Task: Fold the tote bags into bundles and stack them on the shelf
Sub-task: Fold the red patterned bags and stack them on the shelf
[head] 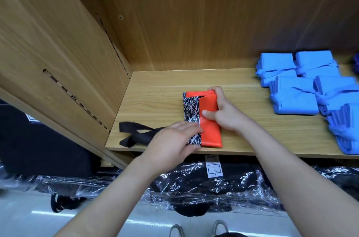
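Bag (208, 120) on a shelf (252, 133).
Long axis away; right hand (223, 113) grips its side, left hand (174, 139) (flat) presses the near end.

orange tote bag (208, 116) with black-and-white scribble panel, black straps (136, 135), blue bundles (295, 97), wood-grain shelf (252, 135).

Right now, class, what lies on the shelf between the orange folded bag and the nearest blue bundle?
Only bare shelf board, beyond the right hand gripping the orange bag; the head view shows it.

Left hand (174, 140) lies flat; right hand (223, 113) seems curled, thumb stretched left.
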{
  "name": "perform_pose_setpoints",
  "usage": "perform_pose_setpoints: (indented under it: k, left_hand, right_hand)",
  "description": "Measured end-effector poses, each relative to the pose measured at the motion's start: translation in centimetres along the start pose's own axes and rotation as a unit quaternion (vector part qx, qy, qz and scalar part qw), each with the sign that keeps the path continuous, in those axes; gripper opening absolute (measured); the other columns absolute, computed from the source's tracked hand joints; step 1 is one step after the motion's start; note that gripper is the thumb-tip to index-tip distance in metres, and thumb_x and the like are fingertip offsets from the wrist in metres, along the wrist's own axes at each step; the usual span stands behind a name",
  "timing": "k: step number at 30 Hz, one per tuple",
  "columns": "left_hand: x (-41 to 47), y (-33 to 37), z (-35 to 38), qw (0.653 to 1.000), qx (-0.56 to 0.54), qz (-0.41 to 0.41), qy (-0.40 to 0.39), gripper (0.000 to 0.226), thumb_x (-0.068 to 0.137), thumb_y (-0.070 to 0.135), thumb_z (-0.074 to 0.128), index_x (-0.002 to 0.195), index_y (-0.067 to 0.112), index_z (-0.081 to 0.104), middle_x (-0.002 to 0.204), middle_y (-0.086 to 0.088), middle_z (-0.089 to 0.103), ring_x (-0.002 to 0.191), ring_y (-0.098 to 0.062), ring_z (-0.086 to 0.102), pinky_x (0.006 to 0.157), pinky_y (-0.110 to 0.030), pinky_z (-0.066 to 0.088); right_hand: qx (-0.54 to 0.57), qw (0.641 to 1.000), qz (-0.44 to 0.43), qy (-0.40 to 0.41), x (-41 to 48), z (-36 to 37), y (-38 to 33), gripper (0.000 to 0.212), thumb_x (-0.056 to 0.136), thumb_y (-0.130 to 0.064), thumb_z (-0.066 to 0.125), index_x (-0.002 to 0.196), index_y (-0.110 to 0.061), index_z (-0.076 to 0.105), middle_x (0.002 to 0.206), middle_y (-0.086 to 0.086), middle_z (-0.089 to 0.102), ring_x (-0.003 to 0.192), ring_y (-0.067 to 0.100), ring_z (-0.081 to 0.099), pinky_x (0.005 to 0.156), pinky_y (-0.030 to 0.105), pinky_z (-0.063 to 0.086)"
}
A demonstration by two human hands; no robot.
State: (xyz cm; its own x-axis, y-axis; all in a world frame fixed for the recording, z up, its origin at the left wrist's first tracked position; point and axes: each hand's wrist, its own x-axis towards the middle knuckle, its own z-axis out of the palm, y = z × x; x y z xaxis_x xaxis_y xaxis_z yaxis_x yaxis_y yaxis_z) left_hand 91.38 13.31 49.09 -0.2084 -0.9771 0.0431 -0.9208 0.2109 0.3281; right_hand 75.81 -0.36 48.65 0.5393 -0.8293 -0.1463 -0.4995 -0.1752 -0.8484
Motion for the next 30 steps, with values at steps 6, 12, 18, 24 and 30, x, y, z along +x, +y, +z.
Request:
perform_pose_setpoints:
  k: [6, 12, 18, 24, 30]
  left_hand:
    - [1.7, 0.2, -1.8, 0.998, -0.041, -0.055, 0.013, 0.032, 0.096, 0.047, 0.049, 0.124, 0.032, 0.053, 0.097, 0.003, 0.069, 0.085, -0.019, 0.061, 0.072, -0.03, 0.043]
    - [2.6, 0.8, -1.8, 0.998, -0.036, -0.03, 0.033, 0.033, 0.082, 0.034, 0.073, 0.109, 0.03, 0.055, 0.101, 0.011, 0.066, 0.09, -0.014, 0.061, 0.077, -0.032, 0.046]
    - [2.2, 0.3, -1.3, 0.977, -0.153, -0.084, 0.125, 0.038, 0.075, 0.046, 0.077, 0.095, 0.034, 0.047, 0.077, 0.013, 0.059, 0.068, -0.009, 0.051, 0.063, -0.029, 0.043]
    - [2.0, 1.1, -1.6, 0.981, -0.104, -0.12, 0.114, 0.088, 0.078, 0.062, 0.059, 0.149, 0.034, 0.016, 0.125, 0.001, 0.034, 0.104, -0.016, 0.05, 0.083, -0.034, 0.048]
    - [2.8, 1.2, -1.9, 0.978, -0.098, -0.159, 0.097, 0.052, 0.086, 0.043, 0.065, 0.126, 0.016, 0.043, 0.117, 0.001, 0.042, 0.102, -0.025, 0.054, 0.083, -0.042, 0.047]
  right_hand:
    - [0.164, 0.986, -0.012, 0.004, -0.7, -0.3, -0.1, 0.022, 0.098, -0.029, 0.054, 0.119, -0.027, 0.047, 0.101, -0.002, 0.062, 0.085, 0.006, 0.056, 0.079, 0.022, 0.046]
    - [0.195, 0.972, -0.054, 0.12, -1.1, 0.5, -0.1, 0.022, 0.091, -0.019, 0.066, 0.076, -0.019, 0.05, 0.068, 0.002, 0.053, 0.062, 0.01, 0.044, 0.058, 0.027, 0.035]
    - [0.128, 0.983, -0.099, 0.092, -1.6, 0.4, -0.3, 0.027, 0.088, -0.019, 0.069, 0.073, -0.017, 0.047, 0.066, 0.0, 0.048, 0.066, 0.014, 0.043, 0.062, 0.03, 0.034]
    - [0.072, 0.991, -0.11, -0.001, -1.8, -0.6, -0.9, 0.025, 0.091, -0.016, 0.065, 0.074, -0.021, 0.048, 0.069, -0.008, 0.051, 0.069, 0.012, 0.045, 0.067, 0.032, 0.037]
    - [0.156, 0.986, -0.059, -0.015, -3.9, 0.4, -3.5, 0.043, 0.091, -0.057, 0.038, 0.085, -0.016, 0.049, 0.077, -0.009, 0.049, 0.07, 0.004, 0.044, 0.068, 0.024, 0.036]
